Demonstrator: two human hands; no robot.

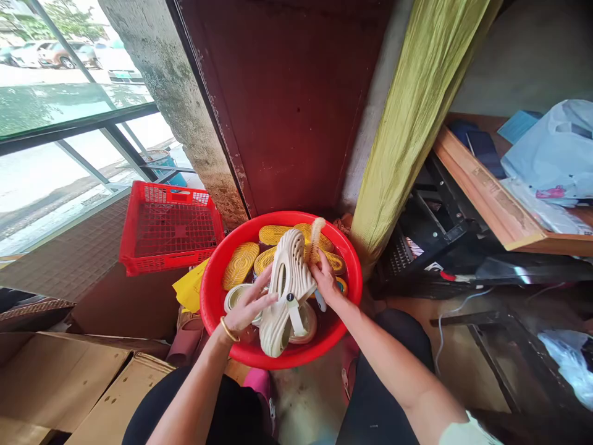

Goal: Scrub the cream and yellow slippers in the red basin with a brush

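My left hand (248, 303), a gold bangle at its wrist, presses its fingers against a beige perforated foam sandal (290, 272) and holds it up over the basin. My right hand (327, 281) grips a narrow bristle brush (316, 238) whose bristles stand up beside the sandal's far side. Below them sits a red plastic basin (214, 296) holding several yellow-soled shoes (239, 266) and a pale shoe (303, 324). Much of the basin's floor is hidden by the shoes and my hands.
A red plastic crate (169, 228) stands left of the basin, with a yellow sheet (189, 285) by the rim. Cardboard boxes (60, 377) fill the lower left. A dark red door (287, 105) and a green cloth (417, 123) rise behind; a wooden shelf (491, 198) lies right.
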